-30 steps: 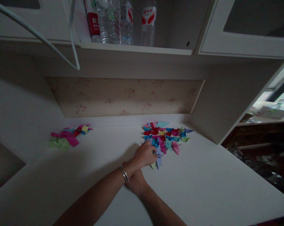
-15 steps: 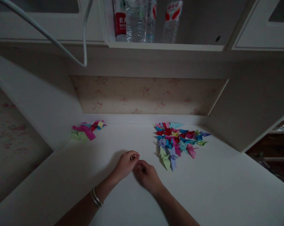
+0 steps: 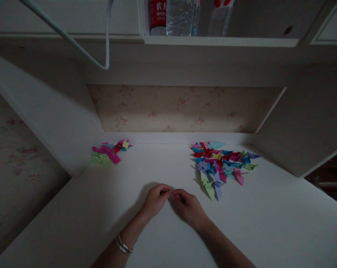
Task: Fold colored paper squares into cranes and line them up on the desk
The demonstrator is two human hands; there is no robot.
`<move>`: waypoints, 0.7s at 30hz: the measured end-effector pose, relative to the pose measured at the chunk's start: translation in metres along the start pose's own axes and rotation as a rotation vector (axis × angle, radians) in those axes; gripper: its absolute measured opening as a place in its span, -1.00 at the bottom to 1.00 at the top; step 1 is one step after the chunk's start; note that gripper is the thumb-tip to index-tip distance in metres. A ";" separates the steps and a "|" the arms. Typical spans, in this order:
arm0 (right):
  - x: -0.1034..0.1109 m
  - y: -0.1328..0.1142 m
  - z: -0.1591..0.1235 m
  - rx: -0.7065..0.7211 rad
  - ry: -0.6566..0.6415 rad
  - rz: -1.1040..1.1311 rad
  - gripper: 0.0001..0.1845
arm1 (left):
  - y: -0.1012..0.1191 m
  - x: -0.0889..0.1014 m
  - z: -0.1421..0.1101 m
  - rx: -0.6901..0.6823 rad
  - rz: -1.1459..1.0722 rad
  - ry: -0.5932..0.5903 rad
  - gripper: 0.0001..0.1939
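My left hand (image 3: 155, 201), with silver bangles (image 3: 123, 244) on its wrist, is closed in a pinch above the middle of the white desk (image 3: 157, 163). Its fingertips almost meet those of my right hand (image 3: 191, 210), which is curled closed as well. Whatever the fingers hold, if anything, is hidden or too small to make out. To the right of my hands lie several folded paper cranes in rows; the nearest are a light green crane (image 3: 206, 185) and a lavender crane (image 3: 217, 184).
A smaller heap of coloured folded paper (image 3: 107, 152) lies at the back left. A white cable (image 3: 73, 46) hangs at upper left. Above, plastic bottles (image 3: 180, 18) stand in a cabinet cubby. Side panels (image 3: 299, 123) close in the desk, with a floral back wall (image 3: 182, 109).
The view has shifted, so the desk things sit further right and the bottles higher. My two hands stay together at the fingertips; the right hand's fingers now sit level with the left's.
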State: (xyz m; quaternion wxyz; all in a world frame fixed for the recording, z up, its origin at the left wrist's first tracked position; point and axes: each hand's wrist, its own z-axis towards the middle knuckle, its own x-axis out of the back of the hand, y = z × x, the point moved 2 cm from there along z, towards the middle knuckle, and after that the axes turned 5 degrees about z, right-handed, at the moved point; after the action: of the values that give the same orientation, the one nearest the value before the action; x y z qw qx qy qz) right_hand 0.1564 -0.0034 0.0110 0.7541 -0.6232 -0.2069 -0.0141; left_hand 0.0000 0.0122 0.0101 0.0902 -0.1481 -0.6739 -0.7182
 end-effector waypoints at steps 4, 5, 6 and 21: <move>-0.001 0.003 -0.001 0.002 0.010 0.048 -0.79 | 0.000 0.001 -0.004 0.011 -0.019 -0.003 -0.80; -0.001 0.006 0.000 -0.015 0.013 0.090 -0.78 | 0.000 0.001 -0.004 0.016 -0.023 0.003 -0.80; -0.002 0.009 0.002 -0.047 0.016 0.156 -0.78 | 0.000 0.001 -0.004 0.019 -0.028 0.012 -0.80; -0.062 -0.021 0.192 0.061 -0.236 -0.254 -0.71 | -0.007 0.002 -0.005 0.047 -0.064 0.072 -0.80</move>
State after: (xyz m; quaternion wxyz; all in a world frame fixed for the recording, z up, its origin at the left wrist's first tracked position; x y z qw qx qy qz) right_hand 0.0373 0.1585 0.0366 0.7353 -0.5660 -0.3716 -0.0298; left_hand -0.0042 0.0077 0.0041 0.0948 -0.0983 -0.6912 -0.7096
